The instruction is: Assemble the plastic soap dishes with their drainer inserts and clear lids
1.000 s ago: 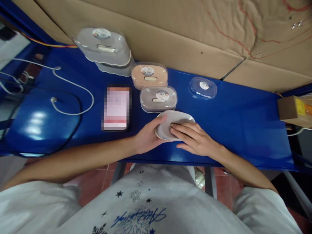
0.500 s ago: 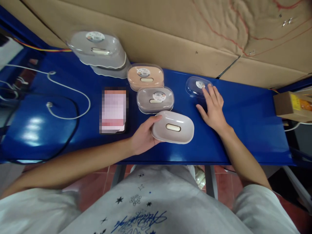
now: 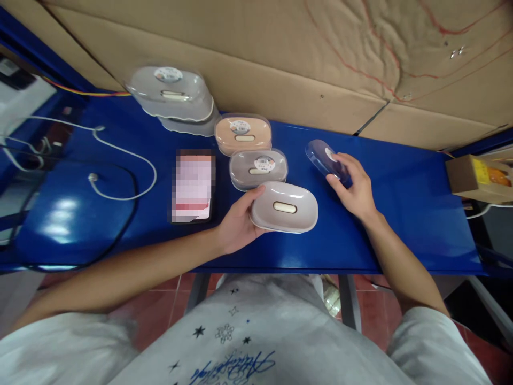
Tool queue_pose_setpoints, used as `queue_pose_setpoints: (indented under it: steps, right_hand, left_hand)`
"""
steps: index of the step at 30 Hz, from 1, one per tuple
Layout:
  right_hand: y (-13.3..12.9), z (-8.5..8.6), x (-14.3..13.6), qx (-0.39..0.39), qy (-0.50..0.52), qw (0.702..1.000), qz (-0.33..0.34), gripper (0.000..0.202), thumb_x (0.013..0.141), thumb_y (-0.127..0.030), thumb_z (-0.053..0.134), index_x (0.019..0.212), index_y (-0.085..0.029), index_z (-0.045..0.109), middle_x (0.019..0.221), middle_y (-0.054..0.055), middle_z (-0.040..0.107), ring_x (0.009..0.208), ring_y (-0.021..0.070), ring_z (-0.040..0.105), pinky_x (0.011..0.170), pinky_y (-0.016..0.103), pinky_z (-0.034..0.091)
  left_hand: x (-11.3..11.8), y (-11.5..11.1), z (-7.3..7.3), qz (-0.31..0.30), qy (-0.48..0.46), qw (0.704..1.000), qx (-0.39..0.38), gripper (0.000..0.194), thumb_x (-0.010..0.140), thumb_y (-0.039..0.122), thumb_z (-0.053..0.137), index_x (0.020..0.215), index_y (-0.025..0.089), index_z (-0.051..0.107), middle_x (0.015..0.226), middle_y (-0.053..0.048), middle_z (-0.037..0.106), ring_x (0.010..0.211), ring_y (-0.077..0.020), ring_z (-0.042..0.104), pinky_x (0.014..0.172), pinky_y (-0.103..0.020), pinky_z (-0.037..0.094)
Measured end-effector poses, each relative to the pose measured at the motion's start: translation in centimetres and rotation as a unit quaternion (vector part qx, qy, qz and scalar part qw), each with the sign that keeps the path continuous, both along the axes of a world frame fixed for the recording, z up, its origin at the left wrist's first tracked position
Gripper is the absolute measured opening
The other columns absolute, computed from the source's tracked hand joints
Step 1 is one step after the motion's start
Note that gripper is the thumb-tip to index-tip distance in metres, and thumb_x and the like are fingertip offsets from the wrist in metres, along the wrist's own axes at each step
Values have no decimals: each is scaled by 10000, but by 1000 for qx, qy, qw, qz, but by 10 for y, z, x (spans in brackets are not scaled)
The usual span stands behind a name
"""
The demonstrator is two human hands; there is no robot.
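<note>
My left hand [image 3: 241, 222] is closed on the left end of a pale grey oval soap box [image 3: 298, 216], thumb on its rim. An off-white strip sits in the slot at the box's middle. On the right, my right hand [image 3: 356, 184] grips a clear oval lid [image 3: 320, 155] with a round label, tilted above the table. Just behind the held box stands a grey soap box [image 3: 240, 172] with its clear lid on. A peach soap box [image 3: 224, 133], lidded and labelled too, is farther back.
Larger grey lidded boxes [image 3: 188, 99] are stacked at the back left of the blue table [image 3: 412, 214]. A phone with a blurred screen [image 3: 193, 184] lies left of my left hand. White cable [image 3: 132, 155] curls farther left. A cardboard box [image 3: 460, 179] stands at the right edge.
My right hand has closed on the clear lid and raised it into a tilt. The left hand still holds the grey soap box in nearly the same place. The view has shifted slightly.
</note>
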State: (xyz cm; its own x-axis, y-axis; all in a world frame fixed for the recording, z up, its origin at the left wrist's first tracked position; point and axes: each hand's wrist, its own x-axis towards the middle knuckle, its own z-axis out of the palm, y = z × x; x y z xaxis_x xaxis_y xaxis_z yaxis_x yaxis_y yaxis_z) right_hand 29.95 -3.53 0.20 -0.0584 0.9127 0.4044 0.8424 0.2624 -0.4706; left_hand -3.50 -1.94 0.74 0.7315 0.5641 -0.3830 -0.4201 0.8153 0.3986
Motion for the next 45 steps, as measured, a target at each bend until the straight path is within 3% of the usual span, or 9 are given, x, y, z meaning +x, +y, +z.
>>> queue_pose_setpoints:
  steps: [2,5,8,17,23,29,36,40,45]
  right_hand:
    - [-10,10,-13,37,31,996,68,584,1057,-571,680,1577,-313,612,1589,136,681,1519,388,626,1241,638,547]
    - [-27,23,-35,36,30,973,227,741,999,-557,773,1664,-342,527,1660,130,620,1544,401,607,1261,631,548]
    - [-37,24,-51,15,15,954,300,824,979,-438,826,1712,-349,462,1693,133,583,1604,391,548,1272,628,546]
    - [-38,15,-51,-14,32,947,318,860,985,-328,813,1742,-313,404,1770,146,498,1708,362,399,1343,639,463]
    - [-36,13,-49,-29,33,949,312,813,1017,-383,763,1738,-364,389,1767,123,513,1684,369,445,1322,669,482]
    - [-36,14,-46,-9,15,945,326,796,1051,-434,732,1756,-320,380,1759,151,518,1678,367,453,1314,651,500]
    - [-39,12,-45,38,-19,943,331,847,1058,-501,720,1788,-342,321,1756,130,534,1668,391,467,1292,683,523]
    - [-41,12,-44,42,-40,946,320,829,1046,-561,716,1771,-401,348,1756,86,542,1656,415,481,1284,723,524]
    - [-42,12,-45,71,-46,941,327,835,1041,-549,721,1772,-360,364,1738,104,562,1652,418,486,1265,714,551]
  left_hand:
    - [0,0,0,-4,-11,1000,8,370,1104,499,670,1307,227,816,1288,-43,856,1143,-227,815,932,-313,678]
    - [0,0,-1,-19,-28,999,37,485,1110,605,628,1375,235,796,1374,-68,830,1218,-255,798,979,-342,666]
    - [-1,-2,-5,-38,-44,996,72,571,1103,673,598,1422,234,775,1454,-100,794,1270,-287,780,997,-368,651]
    - [-3,-3,-17,-82,-51,988,117,629,1080,718,607,1524,284,711,1557,-119,730,1397,-348,720,1092,-474,622]
    - [0,-4,-17,-95,-36,986,131,738,1034,826,570,1544,307,693,1592,-144,701,1424,-388,703,1041,-503,648]
    - [2,-5,-15,-98,-19,984,144,858,956,911,584,1558,310,693,1614,-152,681,1439,-398,685,1063,-507,636]
    - [0,-5,-11,-86,-8,980,181,896,907,878,696,1561,265,681,1546,-192,721,1390,-393,720,1049,-469,637]
    - [1,-4,-10,-78,10,973,215,1003,832,917,735,1567,237,677,1495,-207,749,1421,-406,698,1147,-505,593]
    - [0,-2,-10,-88,7,972,219,1023,832,935,720,1567,225,679,1491,-216,750,1438,-422,687,1160,-532,587]
